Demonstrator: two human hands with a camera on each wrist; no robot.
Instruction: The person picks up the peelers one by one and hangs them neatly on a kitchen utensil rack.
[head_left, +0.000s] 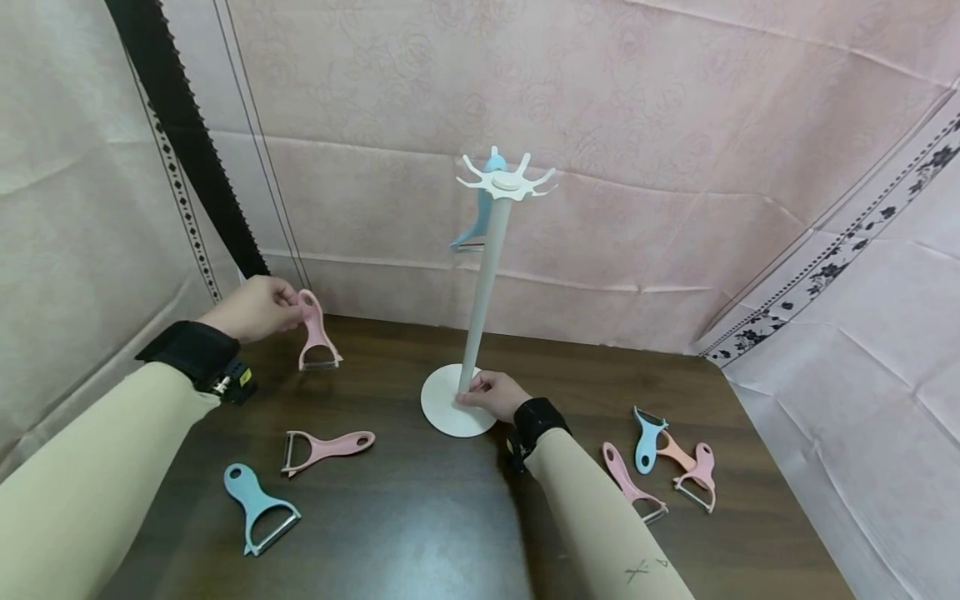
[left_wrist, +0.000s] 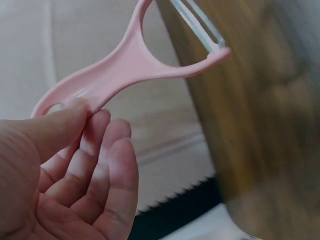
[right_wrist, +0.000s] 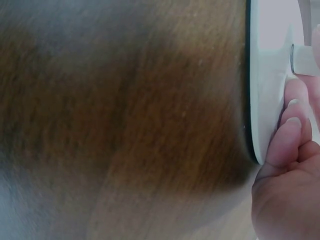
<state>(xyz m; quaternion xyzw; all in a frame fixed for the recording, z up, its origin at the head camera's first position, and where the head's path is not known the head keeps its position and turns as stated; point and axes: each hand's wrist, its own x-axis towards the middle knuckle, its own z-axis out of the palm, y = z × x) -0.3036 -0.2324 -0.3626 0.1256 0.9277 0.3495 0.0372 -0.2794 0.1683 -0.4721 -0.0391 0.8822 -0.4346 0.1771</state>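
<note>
In the head view my left hand [head_left: 258,308] pinches a pink peeler [head_left: 315,329] by its handle end, above the table's back left. Thumb and fingertips meet near the handle's hole in the left wrist view, the peeler's blade [left_wrist: 200,25] pointing away. My right hand [head_left: 495,395] grips the foot of the white stand's pole [head_left: 483,292], its fingers resting on the round base [right_wrist: 272,85]. The stand is upright with several hooks [head_left: 506,179] on top. A blue peeler [head_left: 481,218] hangs from a rear hook, partly hidden by the pole.
On the table's left lie a pink peeler [head_left: 333,448] and a blue peeler [head_left: 260,508]. To the right are another blue peeler [head_left: 648,442], an orange peeler [head_left: 675,452] and two pink ones, one partly behind my right forearm. Patterned cloth [head_left: 600,250] rises behind the table.
</note>
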